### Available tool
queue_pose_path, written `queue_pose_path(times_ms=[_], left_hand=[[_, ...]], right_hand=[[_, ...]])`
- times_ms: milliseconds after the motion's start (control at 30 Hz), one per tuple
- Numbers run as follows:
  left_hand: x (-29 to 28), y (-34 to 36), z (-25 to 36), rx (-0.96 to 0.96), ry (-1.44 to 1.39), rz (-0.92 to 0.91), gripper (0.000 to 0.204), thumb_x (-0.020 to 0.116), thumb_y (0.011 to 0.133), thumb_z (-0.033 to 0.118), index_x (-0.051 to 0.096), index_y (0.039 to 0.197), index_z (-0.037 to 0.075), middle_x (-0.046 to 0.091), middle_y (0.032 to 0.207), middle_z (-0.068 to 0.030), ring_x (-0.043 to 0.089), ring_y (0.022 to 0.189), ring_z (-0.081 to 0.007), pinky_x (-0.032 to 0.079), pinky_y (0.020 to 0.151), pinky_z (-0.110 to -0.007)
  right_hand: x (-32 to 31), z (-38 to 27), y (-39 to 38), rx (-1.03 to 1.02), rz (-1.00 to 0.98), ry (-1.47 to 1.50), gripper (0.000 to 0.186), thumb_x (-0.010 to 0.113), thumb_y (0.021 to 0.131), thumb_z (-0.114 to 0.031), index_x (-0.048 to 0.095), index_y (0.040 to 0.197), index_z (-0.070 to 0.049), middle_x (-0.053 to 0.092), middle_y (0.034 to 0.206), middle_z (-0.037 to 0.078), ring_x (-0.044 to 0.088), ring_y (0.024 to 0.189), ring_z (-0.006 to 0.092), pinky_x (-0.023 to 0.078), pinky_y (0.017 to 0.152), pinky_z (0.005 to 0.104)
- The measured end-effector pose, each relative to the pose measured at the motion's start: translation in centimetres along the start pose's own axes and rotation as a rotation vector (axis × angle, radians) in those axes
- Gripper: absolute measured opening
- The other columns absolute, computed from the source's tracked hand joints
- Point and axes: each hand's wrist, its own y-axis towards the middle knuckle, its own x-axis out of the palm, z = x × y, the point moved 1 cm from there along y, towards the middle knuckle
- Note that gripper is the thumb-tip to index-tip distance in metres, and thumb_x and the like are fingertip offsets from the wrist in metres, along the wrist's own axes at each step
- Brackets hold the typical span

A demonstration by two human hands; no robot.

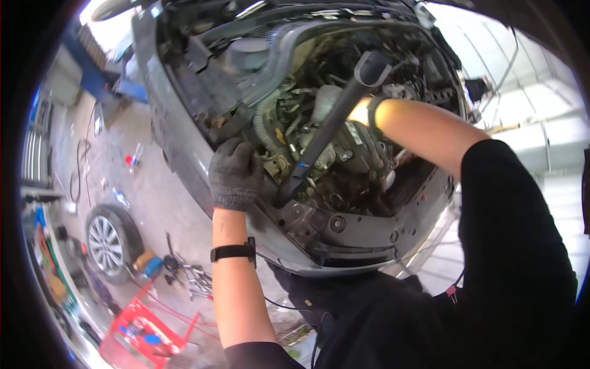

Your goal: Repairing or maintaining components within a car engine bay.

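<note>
My left hand (235,174), in a dark grey knit glove, is closed at the inner edge of the grey fender (195,161). Its fingers curl inward, and whatever they hold is hidden. My right hand (361,112) reaches into the engine bay from the right; a bright glow falls on its wrist, and its fingers are out of sight behind a long black bar. That bar (329,126), which looks like a work light, slants across the bay with its lower end by the front panel. Below it lies the engine (362,150), with a ribbed grey hose (259,128) along its left side.
On the floor to the left lie a wheel (110,242) with a silver rim and several scattered metal tools (195,278). A red plastic stool (138,326) stands nearer. A cluttered workbench (58,277) runs along the left. Part of the raised bonnet (522,15) hangs above.
</note>
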Motion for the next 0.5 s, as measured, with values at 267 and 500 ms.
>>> queue_pose_path(times_ms=[267,500], left_hand=[[-0.7,-0.4,-0.4,-0.049,-0.017,-0.111,0.02,0.07,0.077,0.008,0.069,0.097,0.007,0.068,0.102,-0.0161,0.066,0.095,-0.0392,0.056,0.082,-0.049],[-0.3,0.8,-0.4,-0.027,-0.085,-0.107,0.022,0.07,0.075,0.006,0.069,0.097,0.007,0.068,0.101,-0.0165,0.066,0.095,-0.0398,0.056,0.082,-0.049]], right_hand=[[-7.8,-1.6,0.3,-0.192,-0.37,-0.144,0.02,0.071,0.078,-0.018,0.073,0.096,-0.009,0.075,0.081,0.013,0.074,0.082,0.0362,0.059,0.072,0.0502],[-2.0,1.2,1.1,0.251,-0.797,-0.035,0.038,0.07,0.09,-0.031,0.074,0.126,-0.019,0.076,0.119,0.009,0.074,0.109,0.0317,0.059,0.09,0.0436]])
